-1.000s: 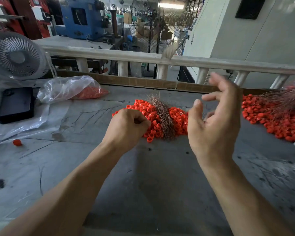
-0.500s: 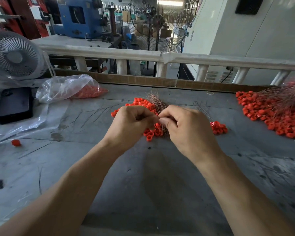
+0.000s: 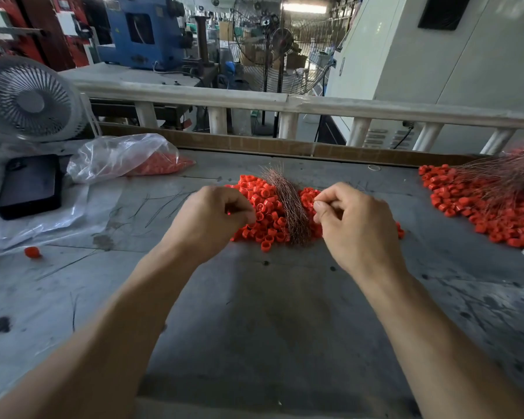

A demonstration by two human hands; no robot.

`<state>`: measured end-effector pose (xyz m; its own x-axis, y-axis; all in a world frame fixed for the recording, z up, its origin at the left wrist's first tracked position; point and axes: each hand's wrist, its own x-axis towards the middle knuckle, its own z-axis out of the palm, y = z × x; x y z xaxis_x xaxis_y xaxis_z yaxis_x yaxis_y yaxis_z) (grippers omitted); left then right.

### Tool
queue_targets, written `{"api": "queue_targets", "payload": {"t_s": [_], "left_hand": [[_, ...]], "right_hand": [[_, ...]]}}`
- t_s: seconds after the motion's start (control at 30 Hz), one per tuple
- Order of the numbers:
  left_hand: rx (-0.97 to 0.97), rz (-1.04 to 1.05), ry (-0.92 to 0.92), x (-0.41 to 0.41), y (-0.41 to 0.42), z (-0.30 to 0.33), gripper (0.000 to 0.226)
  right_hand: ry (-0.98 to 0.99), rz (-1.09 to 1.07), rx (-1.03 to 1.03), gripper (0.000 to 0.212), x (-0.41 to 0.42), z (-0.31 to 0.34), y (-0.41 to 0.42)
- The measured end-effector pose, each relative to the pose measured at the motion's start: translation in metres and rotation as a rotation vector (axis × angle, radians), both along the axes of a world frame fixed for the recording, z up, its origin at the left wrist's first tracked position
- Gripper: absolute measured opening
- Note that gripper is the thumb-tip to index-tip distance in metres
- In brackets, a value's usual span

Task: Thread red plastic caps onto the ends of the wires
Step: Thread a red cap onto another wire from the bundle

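The 2 hands, together before, are now apart over the red caps (image 3: 263, 207). The left hand (image 3: 215, 219) pinches a cap (barely seen); the right hand (image 3: 351, 219) pinches a wire from the bundle (image 3: 288, 204) between them, so threading comes next.

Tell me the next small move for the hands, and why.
Probably bring the hands together to seat a cap. The left hand is curled with a bit of red showing, the right hand pinches something thin, likely a wire, and they sit apart over the cap pile.
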<state>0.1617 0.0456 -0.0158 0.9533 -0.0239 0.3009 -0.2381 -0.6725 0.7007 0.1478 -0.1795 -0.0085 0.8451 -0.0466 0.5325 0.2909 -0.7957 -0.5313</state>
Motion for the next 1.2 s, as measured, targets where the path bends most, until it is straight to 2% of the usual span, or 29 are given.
{"api": "queue_targets", "payload": {"t_s": [0.2, 0.37, 0.53, 0.63, 0.8, 0.9, 1.07, 1.2], "left_hand": [[0.267, -0.158, -0.005, -0.004, -0.010, -0.002, 0.014], [0.410, -0.163, -0.001, -0.005, -0.019, -0.007, 0.011], [0.406, -0.150, -0.002, -0.001, -0.019, -0.011, 0.008], [0.203, -0.148, -0.017, -0.002, -0.020, -0.010, 0.012], [-0.397, -0.195, 0.043, -0.009, -0.030, -0.001, 0.011], [-0.738, -0.201, 0.106, -0.012, -0.033, 0.002, 0.021], [-0.949, -0.200, 0.195, -0.012, -0.039, 0.003, 0.023], [-1.019, -0.249, 0.217, -0.013, -0.042, 0.002, 0.025]], "right_hand": [[0.040, 0.039, 0.076, 0.009, 0.000, -0.003, 0.002], [0.040, 0.057, 0.092, 0.012, -0.001, -0.005, 0.004], [0.074, 0.082, 0.148, 0.013, -0.001, -0.007, 0.003], [0.089, 0.101, 0.218, 0.013, -0.002, -0.005, 0.003], [0.077, 0.195, 0.316, 0.011, -0.008, -0.001, 0.006], [0.077, 0.247, 0.335, 0.012, -0.010, 0.001, 0.009], [0.065, 0.269, 0.331, 0.011, -0.011, 0.000, 0.010], [0.030, 0.291, 0.339, 0.012, -0.012, 0.000, 0.011]]}}
